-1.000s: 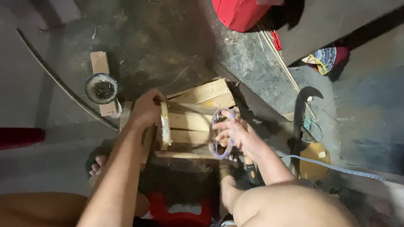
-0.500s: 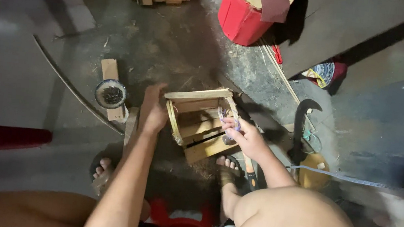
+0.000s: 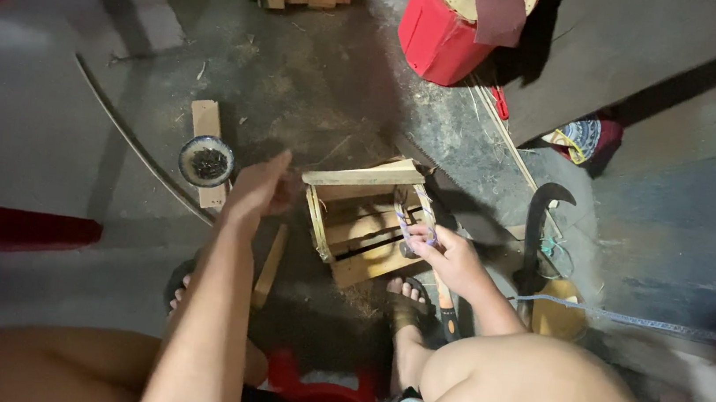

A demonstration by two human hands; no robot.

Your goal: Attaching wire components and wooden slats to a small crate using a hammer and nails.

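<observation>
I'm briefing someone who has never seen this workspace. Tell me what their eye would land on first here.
First the small wooden box frame on the concrete floor at centre, with the right hand holding a strap-like band against it and the left hand just left of it, apart. Next the bright red container at the top, and the small round bowl of dark bits resting on a wood block to the left.

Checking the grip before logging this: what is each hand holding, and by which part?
The right hand grips a loop of pale strip at the small wooden crate's right side. The left hand is open beside the crate, holding nothing.
</observation>
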